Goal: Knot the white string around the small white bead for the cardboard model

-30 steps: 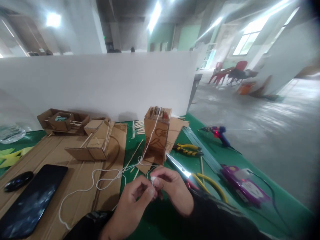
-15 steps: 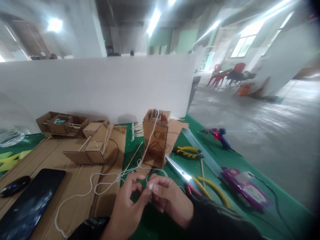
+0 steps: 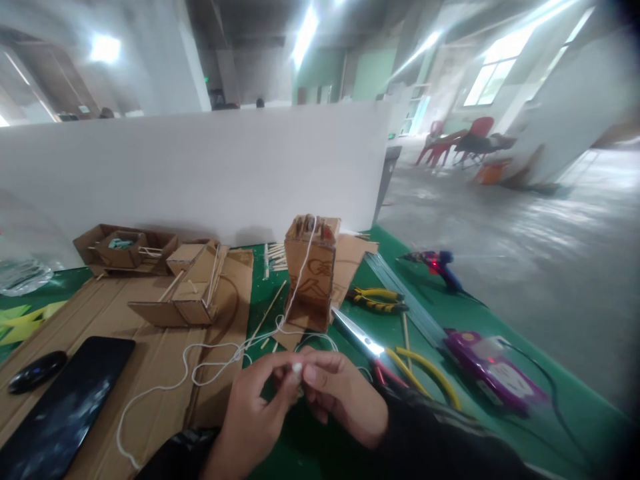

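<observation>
Left hand: The left hand (image 3: pixel 255 403) is nearly closed, thumb and forefinger pinching a small white piece (image 3: pixel 297 367) low over the bench (image 3: pixel 453 308).
Right hand: The right hand (image 3: pixel 345 393) meets it fingertip to fingertip, fingers curled and thumb beside the white piece; whether it grips anything itself cannot be told.
String: White string (image 3: pixel 302 270) runs from the top of an upright cardboard box (image 3: pixel 325 257) down its front, tangles before it and loops left across a cardboard sheet (image 3: pixel 165 427). Its link to the white piece is hidden by the fingers.
Tools: Scissors (image 3: pixel 359 333) lie just right of the box, blades toward it; yellow-and-black pliers (image 3: pixel 377 294) rest behind them. A glue gun (image 3: pixel 440 265) sits farther right, near a purple power strip (image 3: pixel 487 370).
Cardboard: Two cardboard models, one near (image 3: pixel 193 293) and one far (image 3: pixel 163 240), stand to the left.
Phone: A dark-screened phone (image 3: pixel 75 400) lies on the sheet, a black oval device (image 3: pixel 37 372) beside it.
Backdrop: A white panel (image 3: pixel 200 173) rises behind the bench.
</observation>
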Motion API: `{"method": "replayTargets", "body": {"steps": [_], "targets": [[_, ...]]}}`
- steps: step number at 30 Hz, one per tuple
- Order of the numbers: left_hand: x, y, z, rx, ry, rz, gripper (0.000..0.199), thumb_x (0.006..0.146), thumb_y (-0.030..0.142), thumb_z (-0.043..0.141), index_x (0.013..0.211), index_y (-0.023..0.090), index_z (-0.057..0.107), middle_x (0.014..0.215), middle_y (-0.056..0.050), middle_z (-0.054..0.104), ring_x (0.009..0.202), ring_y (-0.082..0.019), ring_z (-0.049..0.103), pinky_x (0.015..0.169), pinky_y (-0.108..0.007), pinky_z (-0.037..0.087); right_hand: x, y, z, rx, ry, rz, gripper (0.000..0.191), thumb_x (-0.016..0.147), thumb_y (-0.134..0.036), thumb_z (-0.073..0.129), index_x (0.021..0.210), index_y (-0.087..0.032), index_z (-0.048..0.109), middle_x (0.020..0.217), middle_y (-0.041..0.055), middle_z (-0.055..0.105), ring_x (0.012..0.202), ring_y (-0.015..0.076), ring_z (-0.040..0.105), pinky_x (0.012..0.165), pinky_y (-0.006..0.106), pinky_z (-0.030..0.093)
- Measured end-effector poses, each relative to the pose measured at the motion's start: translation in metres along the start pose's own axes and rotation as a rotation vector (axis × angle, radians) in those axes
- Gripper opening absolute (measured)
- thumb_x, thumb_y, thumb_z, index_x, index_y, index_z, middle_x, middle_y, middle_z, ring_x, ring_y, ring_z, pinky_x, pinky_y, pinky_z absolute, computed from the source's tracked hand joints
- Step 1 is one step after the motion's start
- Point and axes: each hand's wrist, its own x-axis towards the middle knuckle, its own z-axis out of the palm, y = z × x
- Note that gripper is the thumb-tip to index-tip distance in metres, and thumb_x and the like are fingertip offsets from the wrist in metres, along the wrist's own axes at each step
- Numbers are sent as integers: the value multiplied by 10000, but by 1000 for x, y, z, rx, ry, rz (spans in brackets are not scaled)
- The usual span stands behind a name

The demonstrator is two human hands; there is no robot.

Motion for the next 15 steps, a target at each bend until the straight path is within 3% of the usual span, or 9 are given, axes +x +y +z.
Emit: {"method": "replayTargets", "body": {"steps": [2,5,9,15], "targets": [[0,-1,-1,24,20,-37,139,876,269,570,969,236,667,757,11,684,673,-136,626,644,-235,486,-1,-3,1,-54,-5,7,345,690,-366,796,915,-134,676,754,17,573,527,62,477,358,132,400],[1,-4,-1,95,56,-44,128,863,287,587,945,226,664,718,12,668,652,-142,623,632,-248,483,-2,-7,1,-146,19,-43,347,702,-363,788,919,-165,604,666,-30,525,519,67,461,374,136,406],[1,-7,-1,203,86,54,88,842,243,610,909,224,664,714,14,677,636,-137,635,625,-240,485,-6,-9,1,-301,37,-123,342,741,-364,755,935,-187,536,688,-47,483,525,62,424,388,138,363],[0,-11,-1,291,49,199,80,822,217,644,898,206,667,765,-17,723,649,-150,670,609,-230,505,-12,-14,6,-615,87,-322,215,792,-298,699,914,-172,575,847,14,552,702,116,510,625,240,442]]}}
